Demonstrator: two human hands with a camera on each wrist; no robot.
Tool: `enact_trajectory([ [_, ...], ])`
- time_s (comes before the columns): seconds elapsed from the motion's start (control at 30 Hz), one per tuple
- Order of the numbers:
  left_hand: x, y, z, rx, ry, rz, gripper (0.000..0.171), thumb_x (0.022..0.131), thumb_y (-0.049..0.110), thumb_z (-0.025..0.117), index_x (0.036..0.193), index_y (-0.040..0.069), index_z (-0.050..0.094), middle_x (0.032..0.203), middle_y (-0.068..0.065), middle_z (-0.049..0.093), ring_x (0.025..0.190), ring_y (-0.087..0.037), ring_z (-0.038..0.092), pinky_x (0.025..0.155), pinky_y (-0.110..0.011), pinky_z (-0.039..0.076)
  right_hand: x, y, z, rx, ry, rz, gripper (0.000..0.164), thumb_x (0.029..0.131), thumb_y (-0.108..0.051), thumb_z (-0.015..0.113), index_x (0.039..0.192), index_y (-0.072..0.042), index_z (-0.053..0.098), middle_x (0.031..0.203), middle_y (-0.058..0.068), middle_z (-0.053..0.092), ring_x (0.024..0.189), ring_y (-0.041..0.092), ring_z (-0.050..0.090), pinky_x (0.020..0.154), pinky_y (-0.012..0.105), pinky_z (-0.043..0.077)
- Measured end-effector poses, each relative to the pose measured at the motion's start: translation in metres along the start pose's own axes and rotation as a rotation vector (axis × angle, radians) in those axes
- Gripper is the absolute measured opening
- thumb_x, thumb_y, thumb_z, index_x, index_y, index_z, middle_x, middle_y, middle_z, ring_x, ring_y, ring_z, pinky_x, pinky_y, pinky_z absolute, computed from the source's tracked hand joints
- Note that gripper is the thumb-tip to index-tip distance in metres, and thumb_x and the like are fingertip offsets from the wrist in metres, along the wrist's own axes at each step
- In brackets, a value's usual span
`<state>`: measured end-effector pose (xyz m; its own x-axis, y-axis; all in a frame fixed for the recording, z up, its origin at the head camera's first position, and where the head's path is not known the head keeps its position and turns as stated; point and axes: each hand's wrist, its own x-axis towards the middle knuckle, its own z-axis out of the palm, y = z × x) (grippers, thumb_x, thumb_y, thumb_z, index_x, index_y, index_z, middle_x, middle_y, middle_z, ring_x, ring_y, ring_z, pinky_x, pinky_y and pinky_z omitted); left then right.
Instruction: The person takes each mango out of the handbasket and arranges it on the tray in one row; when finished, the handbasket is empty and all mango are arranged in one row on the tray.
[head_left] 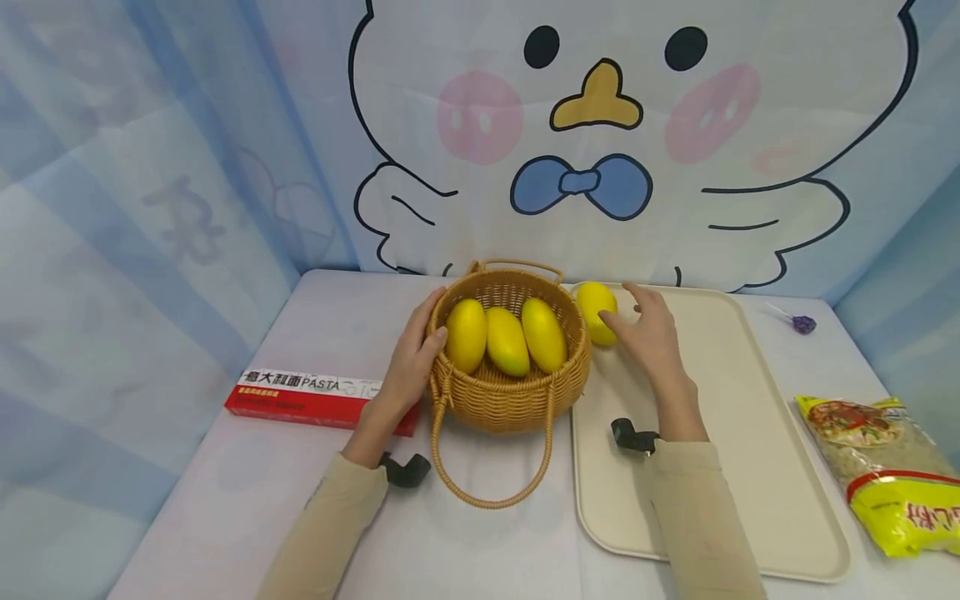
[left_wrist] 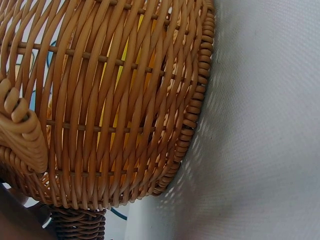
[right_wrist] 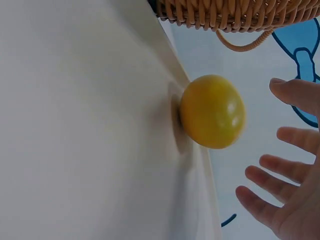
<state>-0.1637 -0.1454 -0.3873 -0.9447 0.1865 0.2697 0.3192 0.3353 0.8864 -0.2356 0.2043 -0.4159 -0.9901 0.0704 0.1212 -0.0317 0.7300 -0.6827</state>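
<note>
Right hand [head_left: 651, 335]: fingers [right_wrist: 287, 167] spread well apart, thumb off to one side, nothing held. The right wrist view shows a gap between them and the loose mango [head_left: 598, 312], which sits at the far left corner of the beige tray [head_left: 723, 408], just beside the basket.

Left hand [head_left: 411, 358]: grips the left side of the wicker basket [head_left: 510, 408], thumb at the rim. Its fingers are mostly hidden; exact curl hard to tell.

Basket upright, left of the tray. Three yellow mangoes [head_left: 507, 342] inside, side by side, the middle one green-tipped. Front handle [head_left: 491, 503] folded down toward the person; rear handle [head_left: 521, 263] at the far rim.

Farther out: red-and-white pasta box [head_left: 300, 396] on the counter [head_left: 480, 550], left of the basket, partly behind the left forearm. Right of the tray, purple lollipop [head_left: 803, 324] toward the back, yellow-printed bag [head_left: 888, 479] nearer. Cartoon-print curtain [head_left: 577, 242] behind.
</note>
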Motion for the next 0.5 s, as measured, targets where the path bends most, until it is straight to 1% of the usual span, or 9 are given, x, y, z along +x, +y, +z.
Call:
enact_trajectory([
  [0.23, 0.001, -0.001, 0.000, -0.005, -0.003, 0.007, 0.058, 0.103, 0.021, 0.040, 0.158, 0.013, 0.024, 0.163, -0.009, 0.028, 0.149, -0.028, 0.030, 0.124, -0.048, 0.026, 0.000, -0.008, -0.002, 0.023, 0.029, -0.067, 0.066, 0.095, -0.041, 0.061, 0.151, -0.013, 0.042, 0.155, 0.016, 0.040, 0.135, 0.039, 0.044, 0.108, 0.059, 0.041],
  [0.37, 0.001, -0.001, 0.000, -0.014, 0.000, 0.006, 0.058, 0.103, 0.021, 0.039, 0.158, 0.012, 0.024, 0.163, -0.009, 0.027, 0.150, -0.028, 0.030, 0.124, -0.049, 0.025, -0.002, -0.022, -0.004, 0.052, 0.038, -0.121, 0.062, 0.095, -0.038, 0.063, 0.149, -0.015, 0.045, 0.154, 0.013, 0.042, 0.134, 0.037, 0.045, 0.108, 0.057, 0.043],
  [0.5, 0.001, -0.001, 0.000, -0.016, -0.002, 0.003, 0.058, 0.103, 0.021, 0.039, 0.158, 0.013, 0.024, 0.163, -0.009, 0.027, 0.150, -0.027, 0.029, 0.124, -0.048, 0.024, -0.006, -0.037, -0.006, 0.107, 0.048, -0.199, 0.058, 0.095, -0.035, 0.064, 0.148, -0.016, 0.047, 0.152, 0.012, 0.045, 0.133, 0.035, 0.047, 0.108, 0.056, 0.043],
])
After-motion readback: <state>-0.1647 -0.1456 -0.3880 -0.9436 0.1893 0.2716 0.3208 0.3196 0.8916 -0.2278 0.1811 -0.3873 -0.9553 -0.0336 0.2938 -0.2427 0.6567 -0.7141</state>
